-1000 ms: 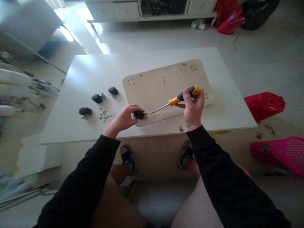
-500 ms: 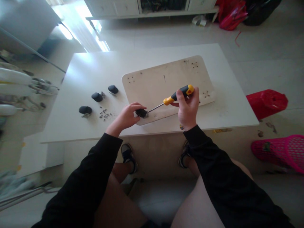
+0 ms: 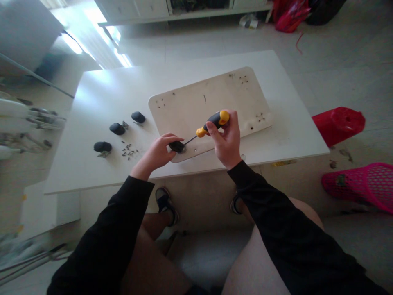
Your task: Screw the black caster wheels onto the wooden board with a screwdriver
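Left hand (image 3: pixel 158 152) in close, thumb and fingers pinching a black caster (image 3: pixel 176 146) at the pale board's (image 3: pixel 187 106) seven o'clock corner; right hand (image 3: pixel 227 143) wraps its fingers round the screwdriver (image 3: pixel 214 121), thumb against the handle, pointing to eight o'clock, tip at that caster! Beyond the board, three more casters (image 3: pixel 117 128) sit at nine, loose screws (image 3: pixel 128 150) at eight.

Screwdriver (image 3: pixel 202 132) in right hand (image 3: pixel 227 143): handle (image 3: pixel 216 119) looks smooth plastic, shaft (image 3: pixel 190 140) metal. Board (image 3: pixel 208 104) beneath is matt, scuffed. Left of left hand (image 3: pixel 158 151): casters (image 3: pixel 116 128), dull plastic look, metal plates (image 3: pixel 104 154); metallic screws (image 3: pixel 129 146). Table (image 3: pixel 270 147): smooth, soft sheen.
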A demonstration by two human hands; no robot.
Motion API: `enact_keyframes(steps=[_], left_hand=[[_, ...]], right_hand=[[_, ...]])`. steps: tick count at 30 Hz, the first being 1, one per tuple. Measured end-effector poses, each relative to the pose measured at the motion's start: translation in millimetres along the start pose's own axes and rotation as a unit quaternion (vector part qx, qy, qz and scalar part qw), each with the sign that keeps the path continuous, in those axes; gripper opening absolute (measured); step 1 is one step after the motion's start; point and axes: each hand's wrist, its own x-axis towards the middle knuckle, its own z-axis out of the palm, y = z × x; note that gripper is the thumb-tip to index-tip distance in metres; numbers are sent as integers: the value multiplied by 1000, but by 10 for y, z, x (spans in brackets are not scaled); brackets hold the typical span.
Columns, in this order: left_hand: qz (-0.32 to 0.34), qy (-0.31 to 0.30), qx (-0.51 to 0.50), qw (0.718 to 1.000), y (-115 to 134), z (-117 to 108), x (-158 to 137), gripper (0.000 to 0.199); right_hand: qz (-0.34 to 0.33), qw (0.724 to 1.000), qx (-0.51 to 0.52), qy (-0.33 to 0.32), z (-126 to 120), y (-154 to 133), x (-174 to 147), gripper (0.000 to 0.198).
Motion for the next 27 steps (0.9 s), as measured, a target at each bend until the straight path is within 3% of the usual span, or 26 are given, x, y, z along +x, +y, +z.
enact_keyframes(steps=[10,17,27], left_hand=[[-6,16,2,1000,-3,6,8,51],[-2,27,4,1000,9,12,6,50],[-6,11,-16,1000,-32,32,3,56]], right_hand=[[-15,999,-23,-27,21,-20,-8,51],[-38,996,-51,-69,13,-112,-9,45],[-53,986,-78,-138,-14,-214,2,56]])
